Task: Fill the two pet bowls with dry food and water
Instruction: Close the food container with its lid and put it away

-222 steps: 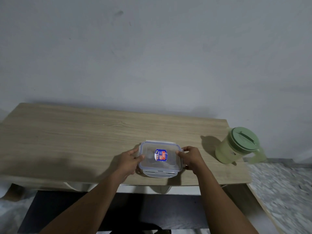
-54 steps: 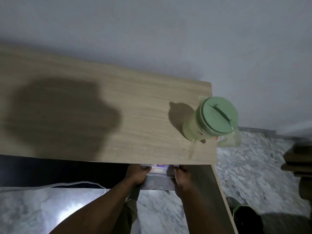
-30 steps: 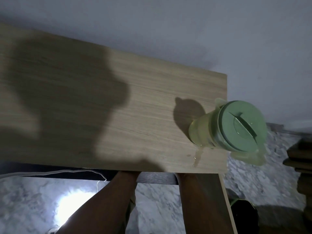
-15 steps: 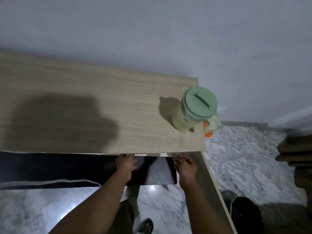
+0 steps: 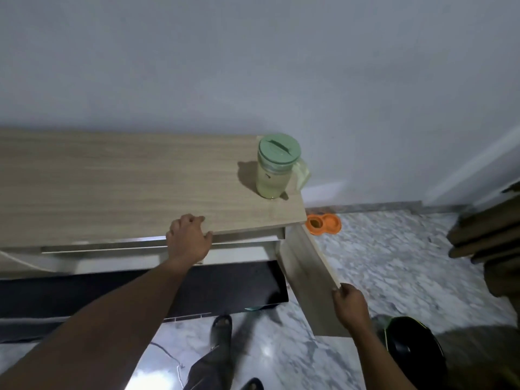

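An orange double pet bowl lies on the marble floor just past the table's right end, partly hidden by the tabletop corner. A green-lidded pitcher holding pale liquid stands on the right end of the wooden table. My left hand grips the table's front edge, fingers on top and thumb below. My right hand holds the near edge of the table's side panel, fingers curled. The food container is out of sight.
A black panel sits under the table. A round black object lies on the floor at lower right, and dark wooden furniture stands at the right edge. My sandaled feet and a thin cable are on the floor.
My hands left the clear container under the table and came up empty. The left hand moved onto the table's front edge, the right onto the side panel. The orange bowl came into view.
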Tool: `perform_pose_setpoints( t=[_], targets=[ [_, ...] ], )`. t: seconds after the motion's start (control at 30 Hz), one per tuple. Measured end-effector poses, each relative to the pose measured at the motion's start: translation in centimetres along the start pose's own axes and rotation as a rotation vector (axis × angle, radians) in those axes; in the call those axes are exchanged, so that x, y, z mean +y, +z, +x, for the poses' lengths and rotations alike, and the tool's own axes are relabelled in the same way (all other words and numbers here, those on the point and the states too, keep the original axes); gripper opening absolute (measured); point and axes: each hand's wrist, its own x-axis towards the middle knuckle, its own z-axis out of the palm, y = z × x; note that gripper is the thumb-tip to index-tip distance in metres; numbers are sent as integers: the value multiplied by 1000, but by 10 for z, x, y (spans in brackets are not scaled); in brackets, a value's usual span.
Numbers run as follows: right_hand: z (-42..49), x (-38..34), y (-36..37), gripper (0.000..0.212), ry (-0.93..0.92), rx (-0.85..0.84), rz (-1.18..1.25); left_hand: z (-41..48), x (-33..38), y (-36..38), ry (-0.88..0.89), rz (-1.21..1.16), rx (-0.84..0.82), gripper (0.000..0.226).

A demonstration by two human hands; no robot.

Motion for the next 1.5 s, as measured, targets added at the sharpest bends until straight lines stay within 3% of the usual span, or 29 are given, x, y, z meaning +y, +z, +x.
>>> perform_pose_setpoints(
  t=[0.2,0.43,0.53,0.63,0.77,1.0,1.1,1.2,1.37,1.5],
  targets=[
    [-24,4,7,36,-59,-82,29,10,-14,5,34,24,-136,54],
    [-41,-43,42,45,65,-197,122,21,-23,-6,-40,12,-274,53],
    [-44,-72,61,60,151,-233,215,33,-36,-11,-10,26,-315,63],
    [-49,-104,80,75,248,-243,365,45,-53,-14,45,38,-349,78],
    [-47,-151,101,74,348,-270,484,63,-64,-22,111,74,-422,89],
    [-25,-234,125,83,581,-423,858,70,-63,-31,125,64,-522,90],
    [-12,-265,134,86,630,-448,1185,71,-64,-32,133,56,-541,89],
    [-3,-286,135,74,611,-489,1522,70,-63,-33,145,54,-554,89],
    [-6,-276,136,40,581,-504,1410,71,-66,-31,147,62,-543,89],
    [-3,-256,122,30,540,-481,1342,72,-65,-30,146,56,-511,89]
  ],
)
